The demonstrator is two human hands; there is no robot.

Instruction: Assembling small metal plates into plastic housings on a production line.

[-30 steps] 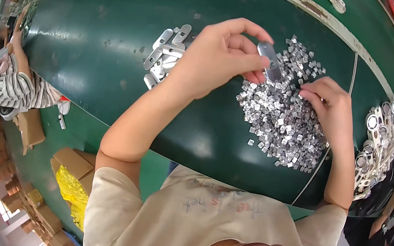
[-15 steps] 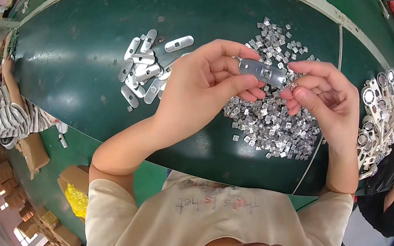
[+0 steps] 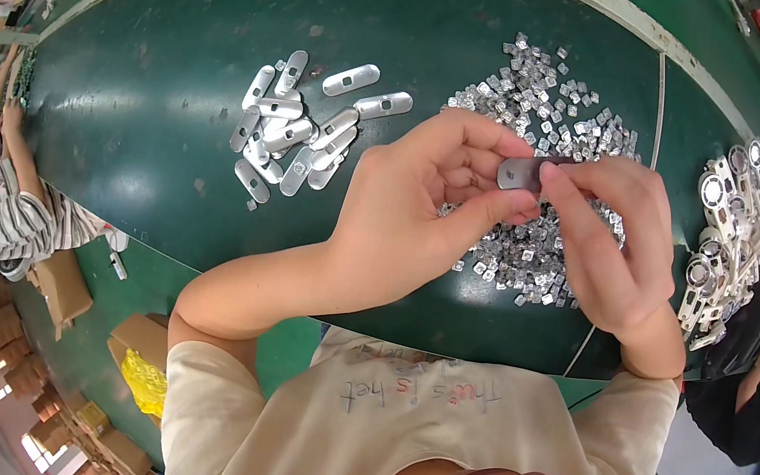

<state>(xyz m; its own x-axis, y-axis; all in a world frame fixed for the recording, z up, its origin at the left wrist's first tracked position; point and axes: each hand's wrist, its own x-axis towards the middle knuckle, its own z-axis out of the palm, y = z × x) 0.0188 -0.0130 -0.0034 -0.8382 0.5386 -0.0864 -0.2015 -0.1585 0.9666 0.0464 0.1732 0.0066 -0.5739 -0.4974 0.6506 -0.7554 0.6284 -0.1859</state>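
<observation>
Between my two hands is a long, round-ended grey metal plate (image 3: 518,173), lifted above the table. My left hand (image 3: 431,186) grips its left end between thumb and fingers. Bent over the plate's right part, my right hand (image 3: 621,237) has thumb and forefinger pressed on it and covers that end. Whether a small part sits under those fingertips is hidden. Below the hands spreads a heap of small, shiny, squarish pieces (image 3: 518,257). To the left lies a loose pile of similar silver plates (image 3: 288,134), several showing a small square hole.
Everything lies on a dark green table (image 3: 163,120) with a raised pale rim. Stacked at the right are cream-coloured frames with round openings (image 3: 716,251). A person in stripes (image 3: 17,230) sits far left. Cardboard boxes and a yellow bag (image 3: 144,384) stand on the floor.
Both hands have shifted slightly right and down with the plate. My right hand has turned over and closed onto the plate's right part, covering its end.
</observation>
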